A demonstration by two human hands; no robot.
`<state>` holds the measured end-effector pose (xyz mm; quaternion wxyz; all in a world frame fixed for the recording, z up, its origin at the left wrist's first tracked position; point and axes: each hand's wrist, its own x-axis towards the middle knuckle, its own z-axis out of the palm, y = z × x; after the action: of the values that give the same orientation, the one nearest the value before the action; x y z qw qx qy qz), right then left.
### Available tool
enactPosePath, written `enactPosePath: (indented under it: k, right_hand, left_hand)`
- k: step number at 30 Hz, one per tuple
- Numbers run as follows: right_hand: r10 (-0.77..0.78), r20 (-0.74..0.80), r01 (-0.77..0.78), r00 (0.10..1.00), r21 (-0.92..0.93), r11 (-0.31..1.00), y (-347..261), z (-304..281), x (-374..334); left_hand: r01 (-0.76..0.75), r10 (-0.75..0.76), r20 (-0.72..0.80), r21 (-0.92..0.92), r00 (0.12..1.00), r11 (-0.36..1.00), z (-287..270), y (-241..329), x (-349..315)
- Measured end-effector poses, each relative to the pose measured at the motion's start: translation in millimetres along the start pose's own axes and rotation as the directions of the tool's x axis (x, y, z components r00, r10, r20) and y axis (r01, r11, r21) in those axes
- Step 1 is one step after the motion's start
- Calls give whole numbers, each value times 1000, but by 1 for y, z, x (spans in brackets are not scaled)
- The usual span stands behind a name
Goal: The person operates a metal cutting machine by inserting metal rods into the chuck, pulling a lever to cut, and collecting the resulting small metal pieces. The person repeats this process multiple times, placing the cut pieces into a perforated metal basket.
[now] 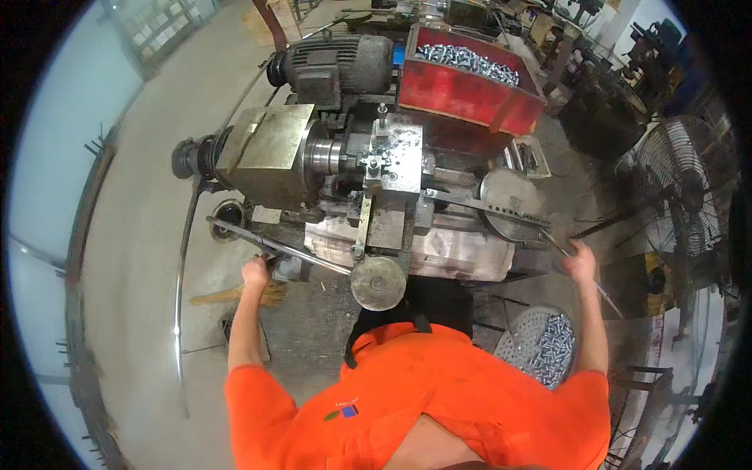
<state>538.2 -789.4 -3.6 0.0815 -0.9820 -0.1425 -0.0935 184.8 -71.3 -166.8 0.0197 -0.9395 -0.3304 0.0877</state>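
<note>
My left hand (255,271) is closed, just below a long bare metal lever (294,251) that slants out from a round metal weight (378,283). A dark part meets its fingers, and what it grips cannot be made out. On the other side, my right hand (580,263) wraps round a thin metal rod (558,242), which continues from a flat bar with holes (501,208). Between my hands stands a lathe-like machine, with a spindle (325,156) facing a metal tool block (401,160). A large round metal disc (511,205) sits behind the flat bar.
A red box (470,94) of small metal parts stands behind the machine, beside an electric motor (341,63). Near my right arm is a perforated basin (517,345) with similar parts. A fan (674,188) stands at the right. A brush (235,295) lies low at the left.
</note>
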Motion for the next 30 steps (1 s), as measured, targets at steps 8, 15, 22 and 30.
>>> enactPosePath:
  k: [8, 15, 22, 30]
  right_hand:
    - [469, 156, -384, 869, -384, 840, 90, 39, -69]
    - [374, 450, -536, 811, 315, 783, 14, 51, -197]
    - [296, 350, -458, 889, 701, 546, -98, 54, -228]
    - [299, 403, -500, 865, 740, 450, -96, 57, -225]
  left_hand:
    - [149, -311, 37, -926, 950, 345, -52, -32, -18]
    - [130, -426, 104, -991, 899, 32, -111, 39, 5]
    - [80, -488, 72, -997, 870, -4, -99, 40, 16]
    - [143, -442, 122, -990, 889, 15, -112, 46, 9]
